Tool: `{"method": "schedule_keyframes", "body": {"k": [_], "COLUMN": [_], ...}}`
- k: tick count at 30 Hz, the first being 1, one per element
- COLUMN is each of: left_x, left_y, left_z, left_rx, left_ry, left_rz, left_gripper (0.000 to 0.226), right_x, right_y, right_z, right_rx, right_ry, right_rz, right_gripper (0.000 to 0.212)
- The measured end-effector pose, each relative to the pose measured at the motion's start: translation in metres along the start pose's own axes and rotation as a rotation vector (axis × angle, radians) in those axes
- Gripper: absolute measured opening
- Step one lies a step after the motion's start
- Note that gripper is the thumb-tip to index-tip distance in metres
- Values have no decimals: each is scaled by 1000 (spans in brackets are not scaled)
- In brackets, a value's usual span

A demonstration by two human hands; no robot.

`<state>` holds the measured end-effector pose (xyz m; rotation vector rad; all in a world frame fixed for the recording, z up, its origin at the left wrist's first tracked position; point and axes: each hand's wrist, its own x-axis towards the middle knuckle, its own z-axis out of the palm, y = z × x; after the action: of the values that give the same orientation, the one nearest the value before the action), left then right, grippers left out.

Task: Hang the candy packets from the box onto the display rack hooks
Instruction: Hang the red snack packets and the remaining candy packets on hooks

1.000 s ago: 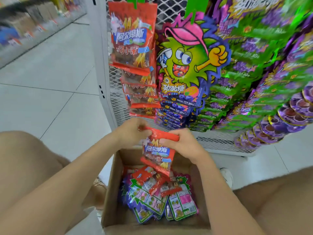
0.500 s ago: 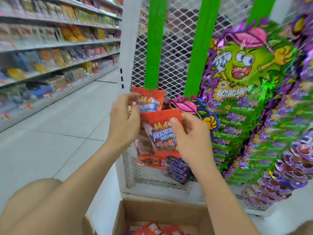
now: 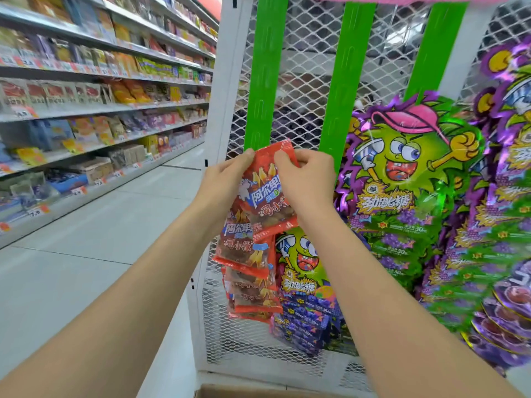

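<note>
Candy packet [image 3: 268,196] long axis vertical, top up

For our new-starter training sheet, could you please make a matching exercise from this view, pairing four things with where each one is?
Things:
1. red candy packet
2. cardboard box
3. store shelves
4. green-and-purple candy packets

Places:
A. at the bottom edge of the view
B. hanging on the right of the white mesh rack
C. pinched at its top by the left hand and right hand
D. along the aisle on the left

Pairs: 1-C, 2-A, 3-D, 4-B
</note>
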<state>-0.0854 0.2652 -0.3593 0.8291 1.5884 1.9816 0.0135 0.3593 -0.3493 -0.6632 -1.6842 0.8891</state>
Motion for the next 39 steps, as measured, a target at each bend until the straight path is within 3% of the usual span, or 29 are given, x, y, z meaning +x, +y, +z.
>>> {"method": "schedule_keyframes", "body": {"k": [4, 8, 13, 19, 21, 24, 25, 27, 29, 30, 34, 38, 39], "left_x": [-1, -3, -9, -20, -23, -40, -50, -72, -89, -96, -118, -132, -134], "left_y": [2, 6, 5, -12, -22, -54, -68, -97, -133, -152, -210, -259, -269], "left_z": [-1, -5, -12, -14, -17, -22, -24, -26, -33, -37, -42, -44, -45], "left_rx": [-48, -17, -5, 314, 556, 851, 922, 1001, 1031, 1058, 1240, 1355, 1370], "left_ry": [-9, -29, -73, 58, 154, 295, 355, 374, 182, 1, -821, -1066, -1095], "left_rz": [-65, -111, -98, 262, 458, 647, 672, 739, 789, 761, 210, -7, -45], "left_gripper": [28, 28, 32, 23, 14, 64, 72, 63, 37, 27, 20, 10, 11], "right_x": [-5, -6, -20, -45, -53, -79, -92, -123, -156, -173, -248, -333, -352], "right_y": [-5, -5, 12, 29, 33, 46, 54, 84, 134, 166, 292, 376, 388], "right_z": [1, 2, 4, -6, -10, -21, -25, -32, -34, -34, -39, -54, -57], "right_rx": [-15, -27, -60, -166, -206, -184, -144, -134, -242, -337, -696, -853, -907], "right_ry": [3, 20, 16, -16, 24, 108, 83, -86, -324, -448, -957, -1089, -1114], "right_rz": [-10, 10, 45, -49, -98, -207, -249, -247, -115, -23, 347, 601, 634], "right_gripper": [40, 56, 46, 49, 26, 21, 17, 12, 8, 8, 22, 3, 12]}}
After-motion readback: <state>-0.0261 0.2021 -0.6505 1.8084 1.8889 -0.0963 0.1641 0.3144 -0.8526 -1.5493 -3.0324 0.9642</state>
